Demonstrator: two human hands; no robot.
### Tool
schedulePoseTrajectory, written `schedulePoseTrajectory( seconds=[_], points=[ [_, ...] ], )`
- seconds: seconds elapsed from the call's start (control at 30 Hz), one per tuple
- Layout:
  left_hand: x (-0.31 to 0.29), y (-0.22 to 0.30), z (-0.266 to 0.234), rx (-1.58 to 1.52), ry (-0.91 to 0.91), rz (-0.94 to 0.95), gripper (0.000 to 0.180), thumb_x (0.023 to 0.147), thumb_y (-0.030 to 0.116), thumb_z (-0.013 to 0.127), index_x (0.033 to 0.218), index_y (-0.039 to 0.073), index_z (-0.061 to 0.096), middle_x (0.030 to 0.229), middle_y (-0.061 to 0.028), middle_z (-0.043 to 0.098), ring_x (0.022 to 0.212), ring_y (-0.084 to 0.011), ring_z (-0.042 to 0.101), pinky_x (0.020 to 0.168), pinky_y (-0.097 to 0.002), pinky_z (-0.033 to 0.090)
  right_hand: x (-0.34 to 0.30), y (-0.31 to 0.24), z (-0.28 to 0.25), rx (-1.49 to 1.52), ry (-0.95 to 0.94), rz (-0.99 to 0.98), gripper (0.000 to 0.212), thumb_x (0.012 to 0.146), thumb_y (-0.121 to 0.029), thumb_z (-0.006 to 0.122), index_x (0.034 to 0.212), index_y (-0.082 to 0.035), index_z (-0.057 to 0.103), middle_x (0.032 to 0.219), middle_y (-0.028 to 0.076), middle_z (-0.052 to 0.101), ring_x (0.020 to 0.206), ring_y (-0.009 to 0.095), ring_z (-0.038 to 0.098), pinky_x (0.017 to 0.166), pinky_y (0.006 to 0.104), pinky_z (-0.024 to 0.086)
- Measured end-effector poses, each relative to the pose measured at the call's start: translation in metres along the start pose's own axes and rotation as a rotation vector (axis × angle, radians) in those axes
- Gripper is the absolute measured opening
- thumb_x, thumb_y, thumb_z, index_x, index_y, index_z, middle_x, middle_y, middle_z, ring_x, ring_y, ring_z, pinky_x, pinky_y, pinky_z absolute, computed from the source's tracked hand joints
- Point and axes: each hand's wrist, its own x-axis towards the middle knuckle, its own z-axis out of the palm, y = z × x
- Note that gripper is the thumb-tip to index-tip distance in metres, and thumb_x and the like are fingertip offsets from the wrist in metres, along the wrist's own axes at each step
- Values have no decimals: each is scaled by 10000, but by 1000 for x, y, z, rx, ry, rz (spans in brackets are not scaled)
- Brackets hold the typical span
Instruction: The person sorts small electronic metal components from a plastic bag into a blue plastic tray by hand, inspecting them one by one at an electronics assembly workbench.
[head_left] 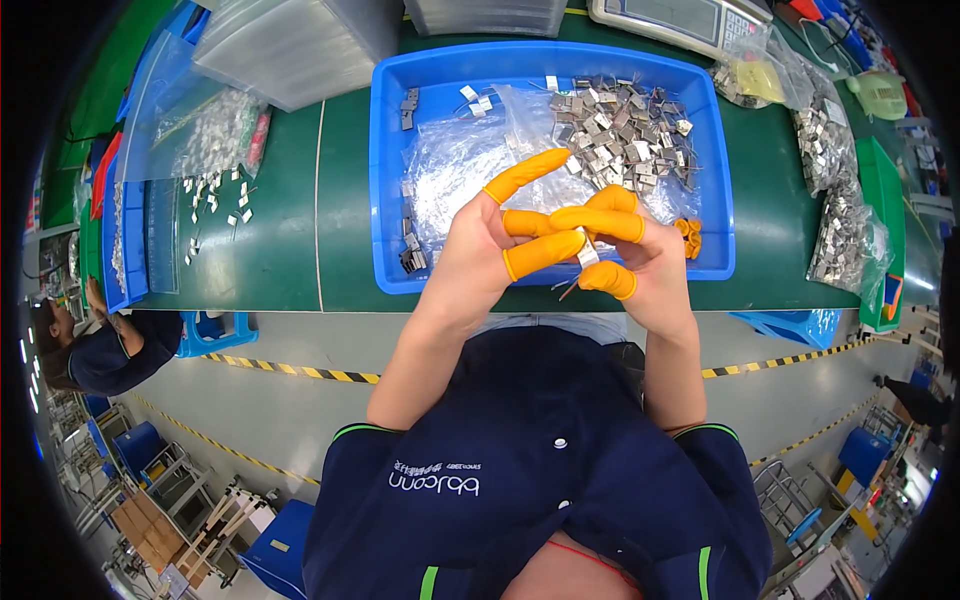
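A small silver-white connector (587, 247) with thin wires sits between my hands, over the near edge of a blue tray (386, 190). My right hand (650, 262) pinches it between thumb and fingers. My left hand (478, 240) is closed on its left side, the thumb at the connector and one finger stretched out toward the tray. Orange finger cots cover fingertips on both hands. Inside the tray lie a heap of similar metal-cased parts (625, 130) and a clear plastic bag (460, 170). Loose orange finger cots (689, 236) rest in its near right corner.
Left of the tray, loose white connectors (215, 205) lie by a clear bag (225, 130) of more. Plastic bins (300, 50) and a scale (665, 18) stand behind. Bagged parts (835, 235) lie at the right. Another person (110, 350) works far left.
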Motion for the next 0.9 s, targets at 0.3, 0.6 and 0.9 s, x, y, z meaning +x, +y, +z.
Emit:
schedulePoseTrajectory(
  seconds=[0.3, 0.6, 0.9],
  points=[
    [2, -8, -1, -31, -5, -11, 564, 769, 13, 629, 1275, 16, 381, 897, -120, 638, 830, -133, 602, 772, -252, 481, -1, 2, 7, 132, 70, 84, 231, 740, -45, 676, 958, 6, 621, 889, 71, 565, 845, 157, 551, 756, 264, 466],
    [39, 39, -34, 1138, 106, 167, 242, 825, 69, 564, 1058, 5, 578, 1011, -98, 616, 877, -158, 592, 757, -261, 469, 20, -6, -49, -897, 444, 167, 323, 695, -92, 708, 1001, -43, 617, 901, 106, 594, 836, 241, 552, 778, 312, 420],
    [91, 24, -59, 2210, 182, 326, 141, 645, -2, 616, 785, 17, 609, 857, -156, 602, 807, -263, 601, 664, -342, 510, 9, 6, -36, -941, 367, 74, 341, 754, -99, 653, 1078, -33, 568, 1064, 153, 553, 994, 300, 515, 858, 344, 408]
  ],
)
